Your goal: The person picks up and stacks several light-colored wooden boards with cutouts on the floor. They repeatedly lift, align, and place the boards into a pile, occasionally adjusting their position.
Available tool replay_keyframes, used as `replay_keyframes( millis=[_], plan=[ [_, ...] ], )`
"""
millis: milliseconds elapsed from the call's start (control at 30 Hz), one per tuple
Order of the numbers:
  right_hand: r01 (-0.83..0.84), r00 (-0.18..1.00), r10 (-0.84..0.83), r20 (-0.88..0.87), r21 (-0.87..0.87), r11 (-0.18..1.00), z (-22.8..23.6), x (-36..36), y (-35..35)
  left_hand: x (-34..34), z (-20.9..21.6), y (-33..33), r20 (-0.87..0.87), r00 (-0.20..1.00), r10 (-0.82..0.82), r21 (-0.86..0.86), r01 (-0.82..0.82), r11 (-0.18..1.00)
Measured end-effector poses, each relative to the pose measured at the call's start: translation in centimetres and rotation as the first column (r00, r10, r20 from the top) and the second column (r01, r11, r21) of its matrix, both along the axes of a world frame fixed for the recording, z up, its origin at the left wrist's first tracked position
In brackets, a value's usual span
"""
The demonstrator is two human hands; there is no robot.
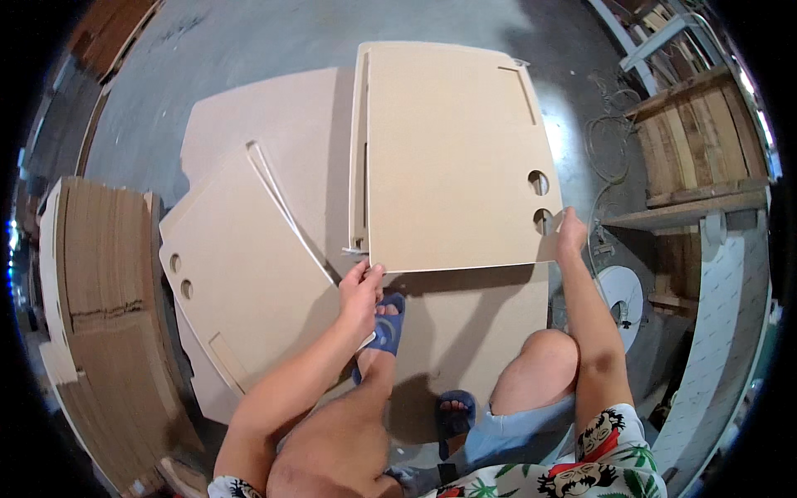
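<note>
Left hand: I saw the left hand (361,286) closed on the near left corner of the fibreboard panel (452,158), thumb on top and fingers curled under the edge.
Right hand: the right hand (570,235) gripped the near right corner of the same panel, just below its two round holes (539,201).
Panel: it was held raised off the floor in front of me, its near edge running between both hands, a narrow slot cut near its far right side.
Below it: another flat panel (473,332) lay on the concrete floor (249,41) under my feet, and my blue sandal (386,328) rested on it.
Left side: a similar cut panel (249,282) with two holes and a groove lay on top of other sheets.
Far left: a tall stack of boards (100,290) stood by my left arm.
Right side: a wooden pallet (701,141) and a loose cable (606,149) sat well apart from the panel.
</note>
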State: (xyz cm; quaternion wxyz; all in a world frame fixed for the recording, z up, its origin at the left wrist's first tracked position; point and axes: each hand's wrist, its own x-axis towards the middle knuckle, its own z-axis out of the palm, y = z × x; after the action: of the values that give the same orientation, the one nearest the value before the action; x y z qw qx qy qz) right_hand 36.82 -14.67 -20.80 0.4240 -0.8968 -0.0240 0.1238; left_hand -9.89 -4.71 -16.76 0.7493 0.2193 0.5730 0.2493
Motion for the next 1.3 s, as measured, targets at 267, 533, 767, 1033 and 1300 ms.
replay_keyframes(
  millis=[267, 533, 767, 1033, 1300],
  plan=[
    [0.116, 0.992, -0.120, -0.039, -0.090, 0.989, 1.7, -2.3, 0.5, -1.1, -2.3, 0.2, 0.001, 1.000, 0.003, 0.053, -0.003, 0.999],
    [0.134, 0.991, -0.132, 0.028, -0.096, 0.986, 0.4, -2.4, 1.2, -1.4, -1.9, 1.1, -0.034, 0.998, 0.051, 0.096, -0.047, 0.994],
    [0.129, 0.992, -0.129, 0.010, -0.007, 0.992, -1.0, -1.6, 1.7, -0.6, -1.8, 2.5, -0.112, 0.993, 0.028, 0.117, -0.015, 0.993],
    [0.013, 0.998, -0.007, 0.070, -0.075, 0.997, -1.8, -0.7, 1.0, -0.1, -2.2, 2.4, -0.189, 0.979, 0.071, 0.114, -0.050, 0.992],
    [-0.068, 0.996, 0.069, 0.048, -0.022, 0.997, -0.7, -3.1, 1.0, -0.9, -2.2, 2.7, -0.223, 0.974, 0.042, 0.113, -0.017, 0.993]
  ],
)
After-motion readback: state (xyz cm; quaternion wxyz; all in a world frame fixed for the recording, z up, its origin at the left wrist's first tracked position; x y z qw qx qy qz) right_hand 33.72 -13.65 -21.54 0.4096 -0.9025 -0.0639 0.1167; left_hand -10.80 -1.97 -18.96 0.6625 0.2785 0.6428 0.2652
